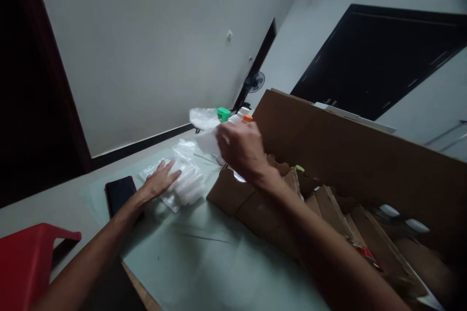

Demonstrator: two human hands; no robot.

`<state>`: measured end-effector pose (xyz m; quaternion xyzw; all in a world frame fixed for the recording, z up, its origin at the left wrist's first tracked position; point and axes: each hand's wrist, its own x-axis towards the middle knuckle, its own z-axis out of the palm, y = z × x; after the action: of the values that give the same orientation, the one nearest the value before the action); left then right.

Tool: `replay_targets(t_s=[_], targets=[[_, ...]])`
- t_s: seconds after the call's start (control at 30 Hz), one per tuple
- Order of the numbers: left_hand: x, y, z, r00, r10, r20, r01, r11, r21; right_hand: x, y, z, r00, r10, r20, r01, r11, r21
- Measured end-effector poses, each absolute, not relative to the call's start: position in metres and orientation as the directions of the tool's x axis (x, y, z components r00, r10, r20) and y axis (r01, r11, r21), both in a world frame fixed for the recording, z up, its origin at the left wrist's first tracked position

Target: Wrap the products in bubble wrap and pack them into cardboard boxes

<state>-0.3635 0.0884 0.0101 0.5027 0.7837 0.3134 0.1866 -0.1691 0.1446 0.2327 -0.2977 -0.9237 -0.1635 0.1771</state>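
Left hand [162, 182] lies flat, fingers spread, pressing on a clear plastic packet [184, 185] of white pieces that sits on the desk [219, 262] at about 10 o'clock from frame centre. Right hand [241, 148] is raised over the near edge of the cardboard box [328, 165], fingers curled around a white plastic bag [206, 131]; behind the knuckles I see bottles, one with a green cap [224, 114] and one with an orange cap [247, 118], but I cannot tell whether the hand grips a bottle as well. A dark phone [120, 194] lies just beside the left wrist at 9 o'clock; a red stool [25, 257] shows at 8 o'clock. Box dividers [328, 204] run toward 4 o'clock, with white lids deep inside. My judgement: to work this well, keep the left palm steady on the packet so it cannot slide on the smooth mat, and hold the bag loosely enough that its mouth stays open, clear of the box flap.
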Motion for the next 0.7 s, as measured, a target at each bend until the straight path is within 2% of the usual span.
replay_targets(t_s=[0.13, 0.27, 0.37, 0.47, 0.57, 0.7], targets=[[-0.384, 0.078, 0.014, -0.464, 0.878, 0.117, 0.666, 0.259, 0.699, -0.197, 0.157, 0.165, -0.88, 0.461, 0.118, 0.47, 0.879, 0.076], [-0.371, 0.079, 0.011, -0.478, 0.858, 0.191, 0.678, 0.222, 0.701, -0.192, 0.167, 0.105, -0.933, 0.36, -0.014, 0.359, 0.928, -0.095], [-0.35, 0.088, 0.011, -0.425, 0.867, 0.259, 0.705, 0.137, 0.696, -0.181, 0.168, 0.079, -0.922, 0.387, 0.015, 0.377, 0.905, -0.196], [-0.339, 0.093, 0.014, -0.396, 0.863, 0.315, 0.699, 0.061, 0.713, -0.179, 0.169, 0.068, -0.868, 0.488, 0.09, 0.451, 0.851, -0.269], [-0.342, 0.091, 0.015, -0.443, 0.823, 0.355, 0.688, 0.059, 0.723, -0.182, 0.173, 0.068, -0.795, 0.582, 0.17, 0.505, 0.791, -0.345], [-0.344, 0.087, 0.017, -0.471, 0.796, 0.381, 0.722, 0.1, 0.684, -0.186, 0.179, 0.074, -0.756, 0.616, 0.22, 0.488, 0.755, -0.437]])
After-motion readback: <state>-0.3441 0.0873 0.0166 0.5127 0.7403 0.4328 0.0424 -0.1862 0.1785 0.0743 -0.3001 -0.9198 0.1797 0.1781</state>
